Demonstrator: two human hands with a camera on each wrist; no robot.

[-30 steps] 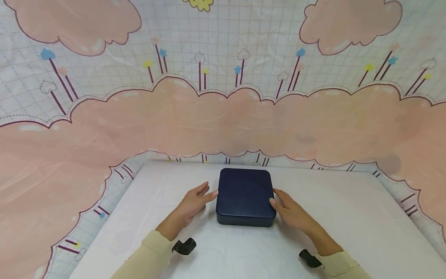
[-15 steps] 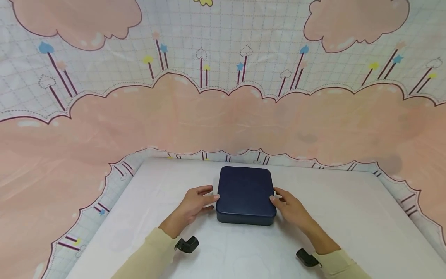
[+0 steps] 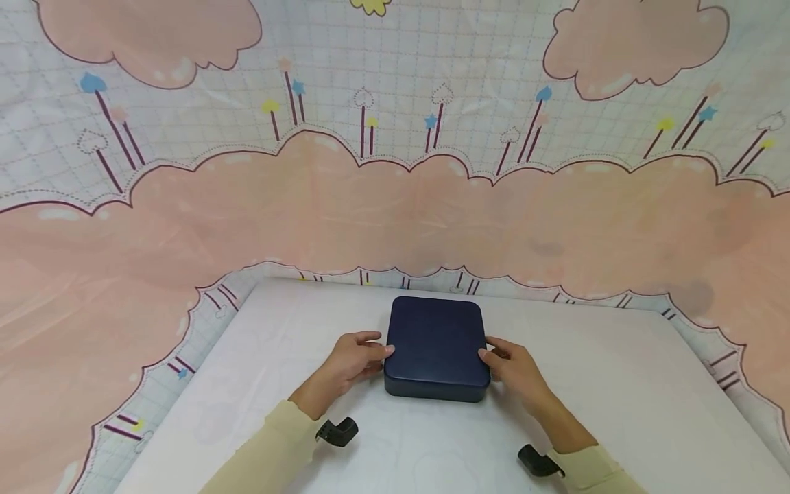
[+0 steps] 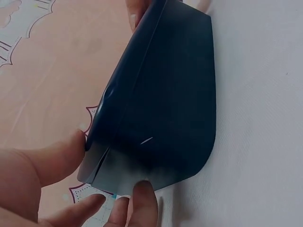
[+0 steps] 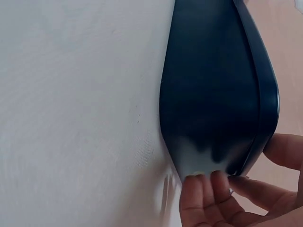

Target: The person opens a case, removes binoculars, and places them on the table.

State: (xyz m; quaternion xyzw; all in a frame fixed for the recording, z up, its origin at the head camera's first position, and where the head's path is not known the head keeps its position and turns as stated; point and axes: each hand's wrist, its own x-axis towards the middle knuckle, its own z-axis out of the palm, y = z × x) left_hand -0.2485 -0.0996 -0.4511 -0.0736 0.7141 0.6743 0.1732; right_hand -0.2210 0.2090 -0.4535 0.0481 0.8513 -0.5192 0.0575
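The left hand (image 3: 353, 358) and the right hand (image 3: 517, 370) face each other, apart, palms turned inward, each thumb (image 4: 61, 161) spread from its fingers; the right fingers (image 5: 220, 201) bend, the left index finger (image 3: 368, 336) stretches out; behind the hands, bare wrists (image 3: 310, 398) lead back to sleeved forearms (image 3: 268, 449) that slant outward

Across the lower part of the head view, table (image 3: 617, 384); behind it and flanking both sides, backdrop (image 3: 395, 219). On the table, just right of centre, box (image 3: 436, 346), closer to the far edge than to the bottom of the frame. Against its left side, left hand (image 3: 354, 360); against its right side, right hand (image 3: 518, 370). At lower left, left sleeve (image 3: 268, 446); at lower right, right sleeve (image 3: 595, 470). Just inward of each, a wrist camera (image 3: 337, 432).
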